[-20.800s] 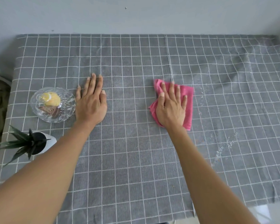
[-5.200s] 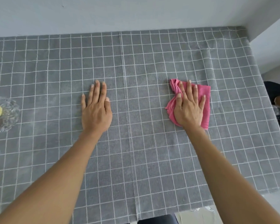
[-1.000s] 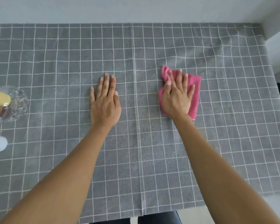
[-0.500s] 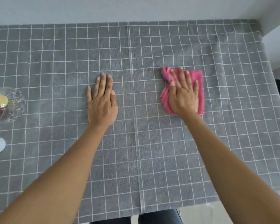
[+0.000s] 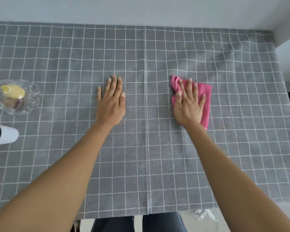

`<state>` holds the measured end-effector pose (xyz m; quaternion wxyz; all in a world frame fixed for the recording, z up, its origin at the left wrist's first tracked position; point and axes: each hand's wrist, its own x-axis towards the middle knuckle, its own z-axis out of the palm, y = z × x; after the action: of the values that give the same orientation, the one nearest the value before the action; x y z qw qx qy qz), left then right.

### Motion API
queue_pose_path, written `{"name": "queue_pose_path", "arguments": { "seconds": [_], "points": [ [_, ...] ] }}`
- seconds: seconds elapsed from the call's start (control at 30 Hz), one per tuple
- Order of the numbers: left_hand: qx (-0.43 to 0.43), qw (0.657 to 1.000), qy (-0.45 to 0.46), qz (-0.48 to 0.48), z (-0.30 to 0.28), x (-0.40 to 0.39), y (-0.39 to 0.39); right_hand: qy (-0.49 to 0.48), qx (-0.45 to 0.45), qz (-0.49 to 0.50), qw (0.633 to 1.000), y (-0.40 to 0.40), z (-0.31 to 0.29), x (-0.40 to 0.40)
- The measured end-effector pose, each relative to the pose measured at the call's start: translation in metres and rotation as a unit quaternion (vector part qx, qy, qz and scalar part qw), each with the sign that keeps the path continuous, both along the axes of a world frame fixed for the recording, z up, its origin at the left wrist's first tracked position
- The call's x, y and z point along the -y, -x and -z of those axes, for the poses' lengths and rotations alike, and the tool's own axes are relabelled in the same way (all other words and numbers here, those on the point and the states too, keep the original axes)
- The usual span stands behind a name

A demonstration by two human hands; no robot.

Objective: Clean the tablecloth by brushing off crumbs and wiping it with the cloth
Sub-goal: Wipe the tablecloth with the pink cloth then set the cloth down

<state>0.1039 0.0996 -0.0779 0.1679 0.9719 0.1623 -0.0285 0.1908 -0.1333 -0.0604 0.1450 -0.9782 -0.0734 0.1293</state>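
A grey tablecloth (image 5: 141, 156) with a white grid covers the whole table. My right hand (image 5: 188, 104) lies flat on a pink cloth (image 5: 205, 97), fingers straight and spread, pressing it onto the tablecloth right of centre. The cloth is bunched at its upper left corner. My left hand (image 5: 111, 102) rests flat on the tablecloth left of centre, fingers straight, holding nothing. I see no crumbs on the fabric.
A glass bowl (image 5: 32, 99) with a yellow piece and brown bits stands at the left edge. Below it is a white pot (image 5: 7, 136), cut off by the frame. A wall runs along the back, and the table's near edge and right edge are in view.
My right hand has slid the pink cloth slightly to the right over the last second. The left hand has stayed flat in the same spot.
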Motion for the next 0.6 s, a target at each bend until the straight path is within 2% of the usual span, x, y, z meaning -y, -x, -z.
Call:
{"name": "queue_pose_path", "arguments": {
  "seconds": [0.13,0.3,0.5,0.6],
  "points": [
    [-0.010,0.999,-0.041,-0.020,-0.001,-0.023,0.036,-0.041,-0.023,-0.068,0.997,0.040,-0.006,-0.039],
    [-0.004,0.998,-0.043,-0.047,0.000,-0.022,0.056,-0.042,-0.032,-0.172,0.984,0.099,-0.009,-0.084],
    [0.007,0.998,-0.034,-0.047,0.001,-0.023,0.057,-0.038,0.006,-0.201,0.979,0.100,-0.001,-0.070],
    [0.007,0.998,-0.040,-0.044,0.002,-0.024,0.059,-0.011,0.016,-0.163,0.986,0.084,0.000,-0.045]
  ]
}}
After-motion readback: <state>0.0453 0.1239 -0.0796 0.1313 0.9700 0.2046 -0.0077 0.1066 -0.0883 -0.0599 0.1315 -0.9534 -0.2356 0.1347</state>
